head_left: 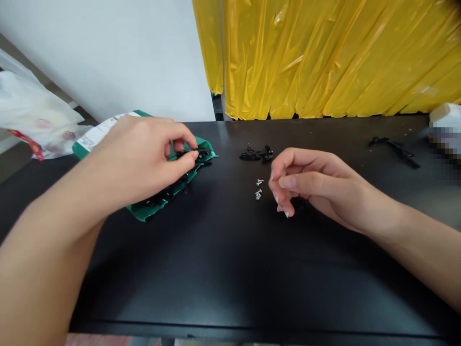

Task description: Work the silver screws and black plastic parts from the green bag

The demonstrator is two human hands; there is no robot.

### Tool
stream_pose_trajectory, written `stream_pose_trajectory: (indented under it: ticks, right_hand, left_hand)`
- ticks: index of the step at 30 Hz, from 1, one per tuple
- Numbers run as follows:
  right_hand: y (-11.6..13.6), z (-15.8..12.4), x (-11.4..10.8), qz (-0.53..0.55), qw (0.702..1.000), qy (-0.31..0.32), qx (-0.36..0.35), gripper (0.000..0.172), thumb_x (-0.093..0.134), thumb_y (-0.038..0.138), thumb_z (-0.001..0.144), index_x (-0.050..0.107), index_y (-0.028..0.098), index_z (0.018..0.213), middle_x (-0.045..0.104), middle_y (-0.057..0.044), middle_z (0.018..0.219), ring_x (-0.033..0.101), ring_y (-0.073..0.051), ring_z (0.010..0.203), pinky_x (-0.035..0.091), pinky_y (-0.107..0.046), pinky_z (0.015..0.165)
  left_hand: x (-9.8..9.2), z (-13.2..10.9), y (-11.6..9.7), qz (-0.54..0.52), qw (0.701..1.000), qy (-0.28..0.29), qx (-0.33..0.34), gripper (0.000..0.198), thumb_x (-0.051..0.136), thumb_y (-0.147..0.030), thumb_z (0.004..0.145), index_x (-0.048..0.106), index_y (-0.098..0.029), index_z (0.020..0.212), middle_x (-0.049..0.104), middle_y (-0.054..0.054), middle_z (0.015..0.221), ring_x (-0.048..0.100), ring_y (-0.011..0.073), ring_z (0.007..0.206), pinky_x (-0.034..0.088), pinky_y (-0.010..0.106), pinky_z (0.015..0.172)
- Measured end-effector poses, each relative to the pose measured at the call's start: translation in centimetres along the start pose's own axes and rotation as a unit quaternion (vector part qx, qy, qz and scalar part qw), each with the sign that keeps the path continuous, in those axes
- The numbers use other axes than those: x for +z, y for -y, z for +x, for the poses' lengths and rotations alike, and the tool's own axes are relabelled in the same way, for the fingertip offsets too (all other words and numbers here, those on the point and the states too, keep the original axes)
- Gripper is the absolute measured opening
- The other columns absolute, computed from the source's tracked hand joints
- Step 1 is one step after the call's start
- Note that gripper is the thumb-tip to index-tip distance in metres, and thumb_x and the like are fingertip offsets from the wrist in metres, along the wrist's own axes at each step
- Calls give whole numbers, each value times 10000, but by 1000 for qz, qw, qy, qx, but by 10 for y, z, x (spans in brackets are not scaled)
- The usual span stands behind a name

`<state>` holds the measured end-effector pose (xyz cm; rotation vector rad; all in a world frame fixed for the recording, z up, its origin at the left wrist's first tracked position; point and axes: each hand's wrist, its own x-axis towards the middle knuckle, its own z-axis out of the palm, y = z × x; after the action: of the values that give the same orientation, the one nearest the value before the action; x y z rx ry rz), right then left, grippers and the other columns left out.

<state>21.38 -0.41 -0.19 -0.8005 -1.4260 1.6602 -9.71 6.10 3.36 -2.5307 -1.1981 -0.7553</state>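
My left hand [144, 158] rests over a green bag [158, 204] lying on the black table [223, 269]. Its thumb and forefinger pinch a small black part [187, 154] among several black pieces spilling from the bag's mouth. My right hand [306, 185] hovers over the middle of the table with fingers curled loosely and nothing visible in them. Just left of its fingertips lie two small silver screws [258, 189]. A small pile of black parts [256, 154] sits beyond them.
A yellow plastic sheet [324, 57] hangs behind the table. A white plastic bag [32, 120] lies at the far left. A long black piece [394, 149] and a white object [446, 125] sit at the far right.
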Motion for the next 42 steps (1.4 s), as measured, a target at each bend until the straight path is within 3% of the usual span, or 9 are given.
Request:
stream_pose_trajectory:
  ticks: [4, 9, 20, 25, 29, 33, 34, 39, 42]
  right_hand:
    - [0, 0, 1, -8, 1000, -12, 2, 126, 821, 268, 982, 743, 191, 919, 731, 7, 778, 672, -116, 640, 564, -233, 631]
    - [0, -2, 3, -10, 1000, -14, 7, 119, 820, 265, 984, 752, 191, 919, 721, 10, 771, 661, -108, 636, 573, -221, 628]
    - [0, 0, 5, -18, 1000, -18, 15, 153, 842, 303, 985, 761, 199, 906, 712, 10, 772, 648, -107, 639, 578, -224, 626]
    - [0, -1, 1, -38, 997, -71, -3, 99, 826, 271, 989, 777, 210, 928, 722, 0, 789, 661, -124, 650, 572, -249, 643]
    - [2, -3, -4, -41, 993, -104, -26, 82, 834, 301, 984, 787, 239, 961, 718, 3, 792, 653, -134, 655, 563, -260, 643]
    - [2, -3, -5, -49, 992, -110, -24, 71, 822, 288, 984, 787, 237, 948, 713, 1, 784, 642, -135, 644, 547, -264, 629]
    - [1, -3, -5, -47, 993, -106, -23, 70, 816, 278, 985, 786, 233, 940, 713, 1, 780, 642, -133, 641, 542, -263, 627]
    - [0, -2, -3, -49, 994, -95, -15, 91, 829, 287, 984, 787, 236, 922, 717, 3, 786, 640, -128, 640, 519, -266, 630]
    - [0, -1, -4, -54, 993, -99, -20, 93, 829, 292, 986, 786, 242, 920, 714, 2, 788, 638, -132, 646, 513, -276, 637]
  left_hand:
    - [23, -4, -5, 40, 998, -8, -43, 47, 790, -289, 800, 767, -281, 840, 684, -59, 642, 466, 138, 472, 289, 337, 519]
    - [44, -7, -5, 73, 995, 8, -65, 75, 810, -305, 747, 739, -299, 770, 771, -19, 739, 565, 205, 546, 259, 337, 525]
    - [50, -12, 5, 141, 984, -59, -89, 130, 838, -325, 685, 720, -292, 641, 665, 29, 661, 338, 155, 420, 200, 336, 440]
    - [53, -15, 12, 165, 979, -97, -70, 81, 801, -308, 731, 751, -292, 670, 645, 26, 622, 300, 118, 435, 158, 327, 456]
    - [47, -14, 10, 145, 980, -84, -103, 107, 793, -339, 779, 754, -268, 710, 628, 29, 673, 344, 128, 515, 239, 352, 514]
    - [37, -12, 1, 112, 979, 6, -169, 160, 704, -372, 933, 758, -259, 833, 645, 32, 788, 567, 191, 691, 410, 414, 639]
    - [35, -12, -1, 109, 977, -1, -181, 175, 703, -383, 933, 749, -258, 821, 633, 33, 780, 582, 203, 711, 428, 431, 666]
    - [40, -13, 3, 124, 981, -24, -148, 189, 752, -422, 852, 750, -264, 747, 617, 31, 694, 347, 144, 565, 282, 379, 595]
    - [45, -14, 7, 129, 983, -74, -109, 155, 767, -390, 763, 729, -279, 661, 598, 15, 628, 211, 132, 539, 216, 366, 571]
